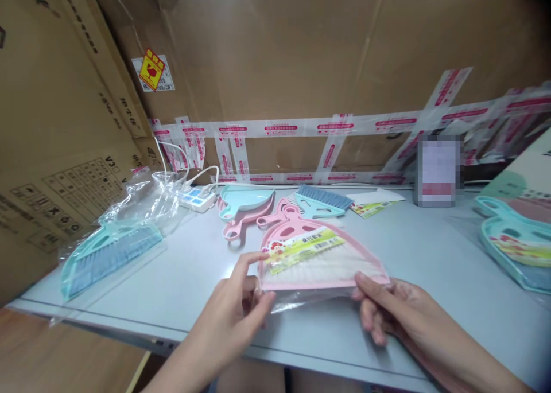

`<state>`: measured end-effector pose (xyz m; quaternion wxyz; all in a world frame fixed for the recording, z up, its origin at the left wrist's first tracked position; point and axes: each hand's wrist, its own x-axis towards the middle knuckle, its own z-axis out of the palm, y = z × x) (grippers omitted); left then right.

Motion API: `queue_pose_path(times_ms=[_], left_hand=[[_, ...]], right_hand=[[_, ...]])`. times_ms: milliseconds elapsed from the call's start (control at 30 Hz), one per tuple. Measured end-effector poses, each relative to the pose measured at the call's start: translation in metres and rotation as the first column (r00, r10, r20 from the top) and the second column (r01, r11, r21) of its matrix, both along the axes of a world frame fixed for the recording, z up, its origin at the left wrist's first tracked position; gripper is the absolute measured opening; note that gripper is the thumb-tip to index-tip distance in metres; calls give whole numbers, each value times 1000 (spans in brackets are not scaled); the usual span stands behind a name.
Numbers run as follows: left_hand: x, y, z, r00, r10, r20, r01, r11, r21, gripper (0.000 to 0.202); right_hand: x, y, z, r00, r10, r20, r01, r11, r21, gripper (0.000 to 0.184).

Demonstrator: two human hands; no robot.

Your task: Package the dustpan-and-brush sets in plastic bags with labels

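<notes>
A pink dustpan-and-brush set (318,255) with a green and yellow label lies in a clear plastic bag in front of me on the grey table (422,249). My left hand (236,304) pinches the bag's near left corner between thumb and fingers. On the right, the fingers of my right hand (387,310) are curled round the bag's near right corner. The open end of the bag points toward me.
A teal brush (107,255) in a clear bag lies at the left. Teal and pink dustpans (243,206), a teal brush (321,201), label cards (372,205) and a white power strip (196,198) lie further back. Another bagged teal set (516,246) lies at the right. Cardboard walls surround the table.
</notes>
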<state>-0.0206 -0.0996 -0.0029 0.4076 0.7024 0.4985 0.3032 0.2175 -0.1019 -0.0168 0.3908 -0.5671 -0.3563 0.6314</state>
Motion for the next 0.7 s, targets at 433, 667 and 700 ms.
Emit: queue_pose_path(times_ms=[433, 667, 700], left_hand=[[14, -30, -17, 915, 145, 377, -22, 950, -312, 44], [6, -35, -17, 968, 76, 238, -14, 968, -252, 38], [5, -35, -18, 977, 53, 206, -3, 972, -236, 37]], right_hand=[[-10, -27, 3, 543, -437, 717, -757, 117, 643, 15], [-54, -24, -17, 328, -431, 841, -919, 61, 389, 14], [-53, -24, -17, 308, -447, 840, -923, 76, 378, 11]])
